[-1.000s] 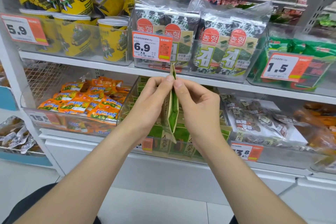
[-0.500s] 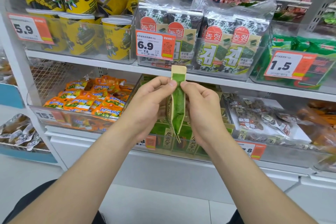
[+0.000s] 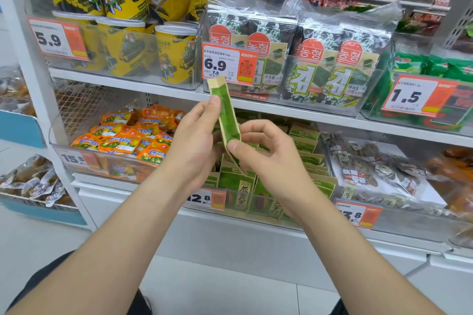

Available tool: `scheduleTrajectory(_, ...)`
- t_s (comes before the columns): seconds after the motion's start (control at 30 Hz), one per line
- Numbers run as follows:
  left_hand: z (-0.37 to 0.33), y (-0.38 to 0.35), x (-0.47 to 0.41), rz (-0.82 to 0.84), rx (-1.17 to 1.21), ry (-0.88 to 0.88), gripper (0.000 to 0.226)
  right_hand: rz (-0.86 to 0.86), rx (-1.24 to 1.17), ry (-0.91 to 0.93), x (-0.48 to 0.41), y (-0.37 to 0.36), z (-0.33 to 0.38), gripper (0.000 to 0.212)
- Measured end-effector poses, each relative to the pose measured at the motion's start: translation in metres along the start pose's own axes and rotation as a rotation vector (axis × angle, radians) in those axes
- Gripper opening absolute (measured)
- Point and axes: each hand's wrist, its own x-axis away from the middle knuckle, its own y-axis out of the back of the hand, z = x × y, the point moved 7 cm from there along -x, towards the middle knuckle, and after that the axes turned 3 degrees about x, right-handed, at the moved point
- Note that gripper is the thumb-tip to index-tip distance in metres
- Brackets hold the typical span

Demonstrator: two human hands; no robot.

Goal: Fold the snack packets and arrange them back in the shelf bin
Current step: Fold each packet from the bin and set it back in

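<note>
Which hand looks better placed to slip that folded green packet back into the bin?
Probably the right hand: it pinches the lower end of the green packet, nearest the bin of matching packets. The left hand grips higher up.

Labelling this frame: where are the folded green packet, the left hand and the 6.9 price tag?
folded green packet [image 3: 226, 115], head view, middle of its green strip.
left hand [image 3: 194, 143], head view, middle of the hand.
6.9 price tag [image 3: 229, 62], head view, centre of the tag.

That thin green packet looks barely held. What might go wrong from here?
The green packet is only lightly pinched by the left hand and right hand, so it might slip or unfold. The shelf bin below looks crowded with packets; squeezing it in may crumple neighbours.
</note>
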Motion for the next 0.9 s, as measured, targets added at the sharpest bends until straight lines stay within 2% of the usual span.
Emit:
scheduleTrajectory(0.1,0.002,-0.006,0.004,0.144,-0.117,0.045,0.031,-0.162,-0.051,0.084,0.001,0.014,0.009,0.02)
scheduleTrajectory(0.2,0.008,-0.006,0.01,0.256,-0.2,0.11,0.042,-0.206,-0.028,0.131,-0.001,0.02,0.01,0.015)
scheduleTrajectory(0.3,0.007,0.0,0.012,0.265,-0.212,0.115,0.052,-0.181,-0.079,0.089,-0.001,0.021,0.004,0.02)
scheduleTrajectory(0.4,0.005,0.005,0.011,0.293,-0.236,0.102,0.046,-0.128,-0.228,-0.016,-0.001,0.017,-0.001,0.024)
scheduleTrajectory(0.53,0.003,0.005,0.013,0.319,-0.259,0.102,0.038,-0.074,-0.295,-0.107,-0.001,0.012,-0.004,0.022)
scheduleTrajectory(0.73,0.004,0.0,0.016,0.334,-0.173,0.152,0.038,-0.097,-0.302,-0.105,-0.003,0.012,-0.008,0.019)
scheduleTrajectory(0.83,0.006,-0.003,0.017,0.316,-0.08,0.205,0.037,-0.161,-0.305,-0.146,-0.005,0.015,-0.015,0.066)
scheduleTrajectory(0.87,0.007,-0.005,0.017,0.312,-0.065,0.219,0.036,-0.182,-0.234,-0.131,-0.005,0.018,-0.014,0.071)
scheduleTrajectory(0.9,0.008,-0.005,0.018,0.307,-0.065,0.228,0.034,-0.198,-0.12,-0.074,-0.005,0.02,-0.009,0.068)
